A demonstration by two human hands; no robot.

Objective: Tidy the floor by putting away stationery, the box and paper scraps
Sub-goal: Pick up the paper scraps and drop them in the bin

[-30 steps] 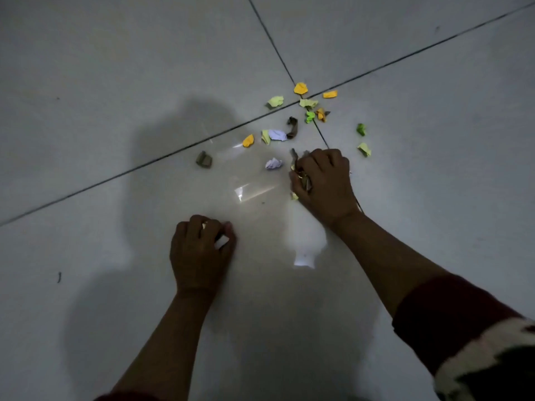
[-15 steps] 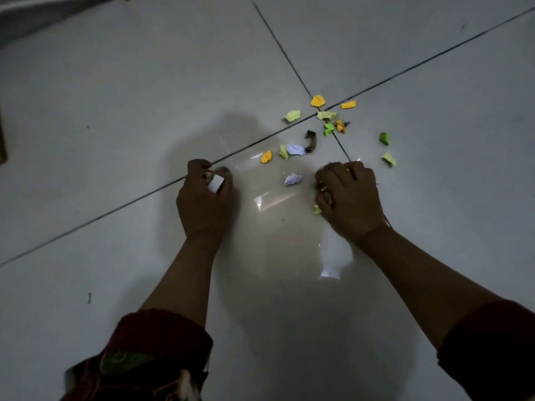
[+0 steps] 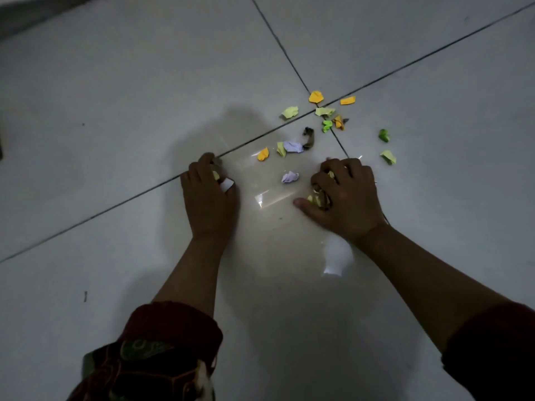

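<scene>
Several crumpled paper scraps in orange, yellow-green, green, lilac and brown lie scattered on the pale tiled floor (image 3: 115,111). A lilac scrap (image 3: 290,177) sits between my hands. Pressed to the floor at a grout line, my left hand (image 3: 209,198) is closed around a small white paper piece (image 3: 226,185) and a yellowish bit. My right hand (image 3: 346,195) is cupped over a bunch of yellow and brown scraps (image 3: 318,199), thumb stretched left. More scraps lie beyond: an orange one (image 3: 315,96), a lilac one (image 3: 293,146), a brown one (image 3: 308,138), green ones (image 3: 384,135).
Dark grout lines cross near the scraps (image 3: 318,107). A bright light reflection (image 3: 337,256) shines on the tile below my right wrist. A grey edge of something shows at the top left corner (image 3: 26,15).
My left hand has moved forward from near my body to the grout line, covering the brown scrap that lay there. My right hand stays on its bunch, thumb now spread.
</scene>
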